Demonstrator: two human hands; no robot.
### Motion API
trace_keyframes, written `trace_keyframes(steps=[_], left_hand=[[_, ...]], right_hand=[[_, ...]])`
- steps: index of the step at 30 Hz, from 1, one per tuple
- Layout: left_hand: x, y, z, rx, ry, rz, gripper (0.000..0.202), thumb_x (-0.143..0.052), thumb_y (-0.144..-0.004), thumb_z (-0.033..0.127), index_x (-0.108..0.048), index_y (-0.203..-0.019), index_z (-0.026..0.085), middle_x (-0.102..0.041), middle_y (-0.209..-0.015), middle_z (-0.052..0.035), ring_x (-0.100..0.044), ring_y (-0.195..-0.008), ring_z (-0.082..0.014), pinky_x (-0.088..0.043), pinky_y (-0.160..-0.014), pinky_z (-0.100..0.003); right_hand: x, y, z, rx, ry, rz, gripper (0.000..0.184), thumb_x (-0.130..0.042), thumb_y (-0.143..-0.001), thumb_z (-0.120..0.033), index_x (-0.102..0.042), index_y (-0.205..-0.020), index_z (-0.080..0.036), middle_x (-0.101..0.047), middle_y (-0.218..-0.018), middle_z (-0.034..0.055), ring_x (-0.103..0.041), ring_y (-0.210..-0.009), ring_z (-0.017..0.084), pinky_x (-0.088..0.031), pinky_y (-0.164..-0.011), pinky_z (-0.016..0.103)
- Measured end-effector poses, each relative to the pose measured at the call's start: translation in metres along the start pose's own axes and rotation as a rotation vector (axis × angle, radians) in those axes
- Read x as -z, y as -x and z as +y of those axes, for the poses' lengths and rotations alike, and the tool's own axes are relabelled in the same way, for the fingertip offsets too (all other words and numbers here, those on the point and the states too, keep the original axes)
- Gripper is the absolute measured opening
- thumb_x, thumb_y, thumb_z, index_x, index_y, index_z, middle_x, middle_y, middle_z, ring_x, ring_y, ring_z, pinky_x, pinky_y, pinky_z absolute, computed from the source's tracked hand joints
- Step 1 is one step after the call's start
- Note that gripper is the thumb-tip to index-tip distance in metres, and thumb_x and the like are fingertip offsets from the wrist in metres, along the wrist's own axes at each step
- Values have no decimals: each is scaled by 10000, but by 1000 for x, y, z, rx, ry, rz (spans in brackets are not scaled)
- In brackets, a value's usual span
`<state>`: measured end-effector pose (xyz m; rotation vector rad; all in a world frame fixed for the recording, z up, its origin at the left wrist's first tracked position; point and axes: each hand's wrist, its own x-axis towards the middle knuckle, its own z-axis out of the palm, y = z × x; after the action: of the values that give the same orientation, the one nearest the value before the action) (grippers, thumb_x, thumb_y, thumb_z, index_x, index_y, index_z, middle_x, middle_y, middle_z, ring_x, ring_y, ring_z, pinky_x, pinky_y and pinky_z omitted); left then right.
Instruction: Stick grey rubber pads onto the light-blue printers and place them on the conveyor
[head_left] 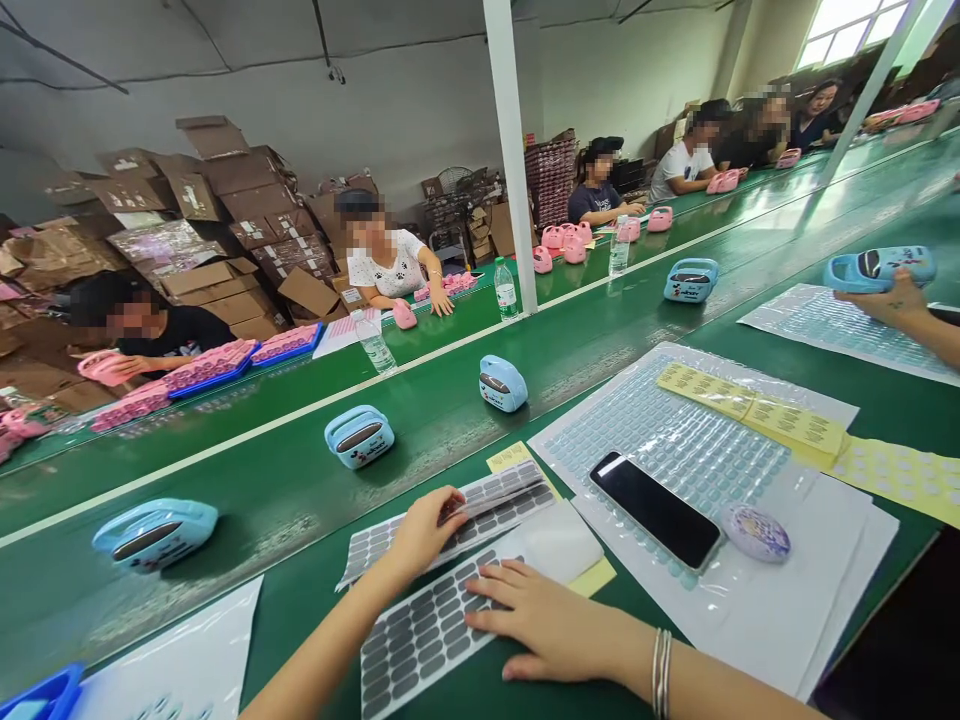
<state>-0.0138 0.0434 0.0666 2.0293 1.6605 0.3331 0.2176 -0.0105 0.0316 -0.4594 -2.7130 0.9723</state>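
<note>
My left hand (424, 530) pinches the edge of a sheet of grey oval stickers (495, 500), and its fingers are closed on the sheet's lifted strip. My right hand (544, 620), with thin bangles at the wrist, lies flat with fingers spread on a second grey sticker sheet (416, 640) nearer to me. A yellow backing paper (592, 578) shows under these sheets. Both sheets rest on the green table edge (315, 600) beside the conveyor belt.
A black phone (656, 510) and a purple oval piece (755, 532) lie on clear sticker sheets (675, 430); yellow label strips (750, 410) lie behind. Blue cases (155, 533) (358, 436) (502, 383) ride the belt. A co-worker's hand (892, 300) holds another. Several people sit opposite.
</note>
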Motion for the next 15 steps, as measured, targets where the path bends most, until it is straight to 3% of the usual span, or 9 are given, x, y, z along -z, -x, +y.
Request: trace_keyframes(steps=[4,8,10,11,15], left_hand=[[-15,10,8,-84,-227,14,393,-424,-801,39,-601,-1146,102,-570,-1269,-182,-489,-1230,-330,-381,-1064,-487],[-16,12,2,-135,-310,-26,664,-286,-804,-36,-431,-1426,147,-517,-1382,-151,-519,-1255,-291,-439,-1045,-455],[-4,9,-3,-142,-332,-2,776,-222,-788,-59,-360,-1487,247,-468,-1439,-117,-581,-1188,-262,-484,-986,-434],[5,6,-5,-130,-325,44,789,-214,-779,-62,-405,-1465,277,-449,-1455,-110,-611,-1142,-255,-497,-959,-428],[68,-21,-7,-92,-175,344,525,-293,-842,24,-631,-1208,189,-569,-1304,-117,-617,-1119,-243,-467,-1012,-407]], right_hand=[[1,1,-3,-8,-17,14,536,-571,-969,-423,-449,-1459,-244,-359,-1550,105,-293,-1441,287,-194,-1210,512],[2,2,-3,-2,-27,23,533,-580,-963,-419,-460,-1452,-244,-345,-1559,100,-269,-1457,294,-183,-1215,516],[2,2,-1,12,-26,26,556,-588,-955,-441,-448,-1459,-252,-327,-1570,89,-249,-1467,297,-183,-1217,520],[2,2,1,22,-21,27,574,-595,-951,-452,-434,-1467,-259,-319,-1575,82,-241,-1470,295,-182,-1219,519],[-4,-9,12,48,29,13,423,-496,-1020,-357,-480,-1430,-253,-390,-1537,86,-310,-1444,288,-272,-1190,531]])
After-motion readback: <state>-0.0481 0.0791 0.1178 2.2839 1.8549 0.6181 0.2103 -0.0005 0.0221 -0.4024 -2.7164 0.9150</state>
